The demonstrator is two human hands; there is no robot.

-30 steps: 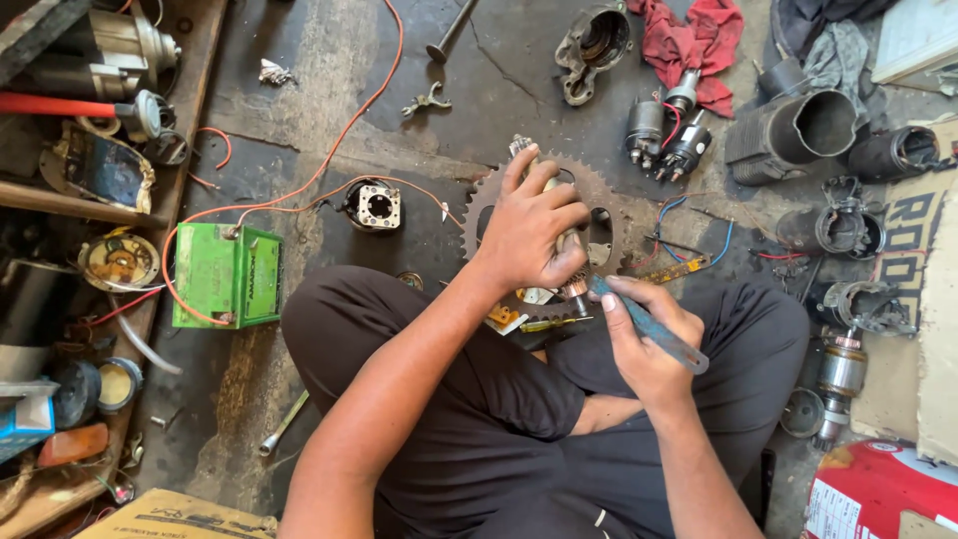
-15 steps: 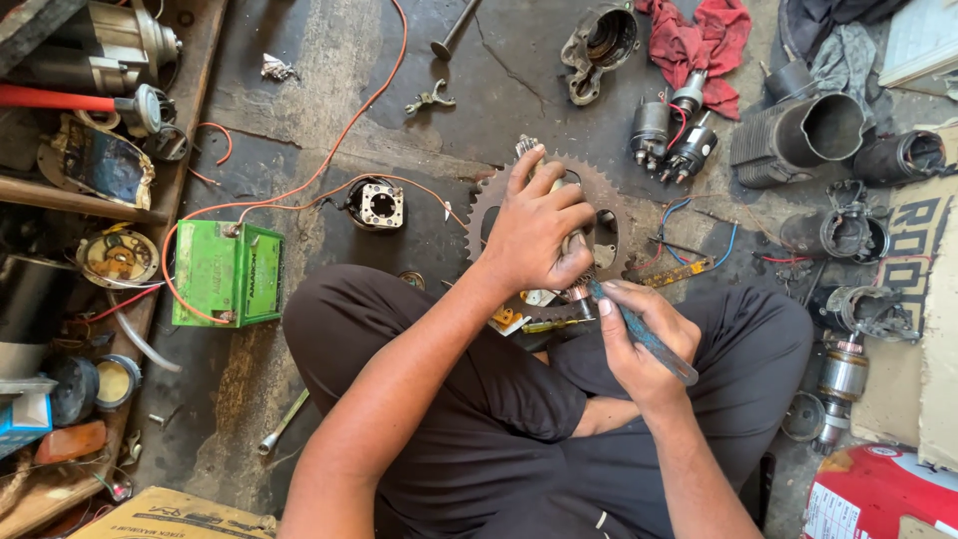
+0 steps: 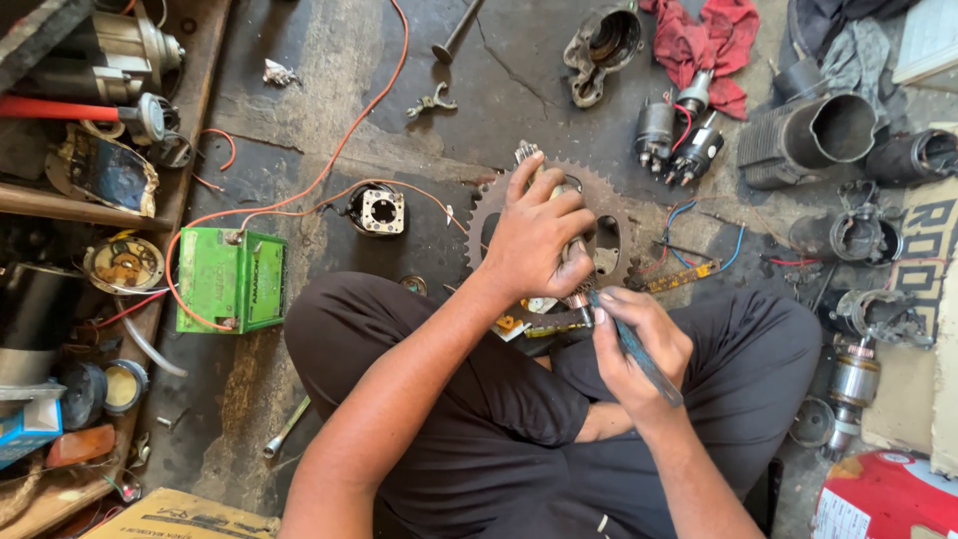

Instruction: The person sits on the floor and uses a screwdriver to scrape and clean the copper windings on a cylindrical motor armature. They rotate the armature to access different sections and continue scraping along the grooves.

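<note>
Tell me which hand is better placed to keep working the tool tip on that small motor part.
Right. The right hand already grips the dark-handled tool, its tip at the lower end of the motor part. The left hand is wrapped around that part above the toothed sprocket, so it likely has to stay as the steadying hand.

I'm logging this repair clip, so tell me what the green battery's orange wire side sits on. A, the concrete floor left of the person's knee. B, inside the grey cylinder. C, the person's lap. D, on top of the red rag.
A: the green battery rests on the concrete floor, left of the person's dark-trousered knee, apart from both hands.
</note>
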